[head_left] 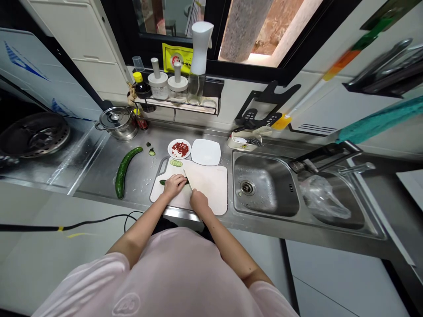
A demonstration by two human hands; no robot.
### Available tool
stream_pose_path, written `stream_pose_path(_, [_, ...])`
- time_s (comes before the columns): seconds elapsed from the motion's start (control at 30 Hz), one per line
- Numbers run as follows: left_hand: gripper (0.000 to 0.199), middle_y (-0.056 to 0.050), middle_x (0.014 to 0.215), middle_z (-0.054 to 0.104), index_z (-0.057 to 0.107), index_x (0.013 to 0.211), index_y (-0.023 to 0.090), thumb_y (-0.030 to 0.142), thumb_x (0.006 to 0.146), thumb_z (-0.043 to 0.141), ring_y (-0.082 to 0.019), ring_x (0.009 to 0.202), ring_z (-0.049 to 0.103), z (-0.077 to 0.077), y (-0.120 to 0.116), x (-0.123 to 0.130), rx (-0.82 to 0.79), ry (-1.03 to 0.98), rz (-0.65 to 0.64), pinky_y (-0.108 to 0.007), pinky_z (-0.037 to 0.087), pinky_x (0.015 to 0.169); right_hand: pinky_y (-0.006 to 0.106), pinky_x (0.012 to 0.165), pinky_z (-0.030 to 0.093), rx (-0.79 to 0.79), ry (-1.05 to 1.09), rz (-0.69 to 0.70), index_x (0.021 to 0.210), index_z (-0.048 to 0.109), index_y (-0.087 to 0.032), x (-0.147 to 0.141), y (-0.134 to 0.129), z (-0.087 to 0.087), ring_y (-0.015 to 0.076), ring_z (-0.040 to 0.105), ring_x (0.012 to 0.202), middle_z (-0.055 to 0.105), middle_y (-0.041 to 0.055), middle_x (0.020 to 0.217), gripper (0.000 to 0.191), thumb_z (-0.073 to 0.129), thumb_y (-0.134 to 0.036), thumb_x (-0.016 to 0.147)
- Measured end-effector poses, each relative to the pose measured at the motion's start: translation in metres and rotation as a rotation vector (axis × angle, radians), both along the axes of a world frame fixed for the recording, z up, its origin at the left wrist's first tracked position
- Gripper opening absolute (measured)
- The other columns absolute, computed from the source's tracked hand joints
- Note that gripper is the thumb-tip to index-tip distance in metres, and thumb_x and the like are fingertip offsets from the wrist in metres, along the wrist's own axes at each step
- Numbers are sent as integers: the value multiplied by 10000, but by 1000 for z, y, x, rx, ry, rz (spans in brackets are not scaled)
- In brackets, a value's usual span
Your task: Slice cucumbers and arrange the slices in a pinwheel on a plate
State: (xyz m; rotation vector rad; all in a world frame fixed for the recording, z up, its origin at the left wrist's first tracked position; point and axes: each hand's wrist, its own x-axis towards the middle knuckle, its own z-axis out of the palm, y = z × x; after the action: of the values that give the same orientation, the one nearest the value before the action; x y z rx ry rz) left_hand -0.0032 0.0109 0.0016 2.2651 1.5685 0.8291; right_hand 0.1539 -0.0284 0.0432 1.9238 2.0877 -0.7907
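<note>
On the white cutting board (213, 189), my left hand (174, 185) is closed over a dark green piece of cucumber (162, 182). The cucumber's left tip sticks out beyond the hand, and much of the rest is hidden beneath the fingers. My right hand (199, 203) grips the handle of a knife (188, 179), whose blade points away from me at the cucumber's right end. Several pale green cucumber slices (176, 163) lie overlapping near the board's far left corner. Beyond them is a white plate of chopped red pieces (180, 149), beside a bare white square plate (205, 152).
A whole cucumber (123, 171) lies on the steel counter at left, with cucumber scraps (151, 152) nearby. Behind it stands a lidded pot (117, 123). To the right is the sink (266, 193), and a clear plastic bag (322, 198) rests in the second basin. A spice rack (175, 105) hangs behind.
</note>
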Motion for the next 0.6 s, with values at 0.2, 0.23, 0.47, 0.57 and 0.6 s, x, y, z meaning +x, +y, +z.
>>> stream_pose_path(0.2, [224,-33,983,659,679,924,247,325,899,471,-155,916,577,0,0,0,-4,-5,4,-293,449,812,290,730,451,-5,4,14,1027,524,-133,-1,3,-1,218,640,912,653,153,969,233,351,-104,874])
stream_pose_path(0.23, [223,-32,983,659,679,926,247,324,899,471,-154,916,577,0,-1,0,-5,-5,4,-292,449,812,291,728,452,-6,5,16,1026,524,-133,-1,3,0,219,641,910,653,151,968,230,353,-106,873])
stream_pose_path(0.47, [216,-36,980,660,683,935,252,317,894,480,-153,911,577,1,-1,0,1,-2,7,-296,451,806,286,723,452,-5,-14,11,1016,523,-136,-2,2,3,218,640,914,653,145,964,220,348,-108,887])
stream_pose_path(0.57, [209,-31,983,660,681,939,253,309,894,485,-149,913,574,1,-1,0,7,1,1,-287,448,795,283,721,451,-9,-18,17,1010,520,-135,-2,2,4,213,639,910,651,148,965,212,345,-114,893])
stream_pose_path(0.6, [207,-28,984,660,681,937,254,309,894,486,-149,913,572,1,-1,0,8,2,2,-284,447,788,284,722,451,-9,-16,17,1012,519,-133,-1,2,3,214,639,909,651,148,966,212,345,-115,892])
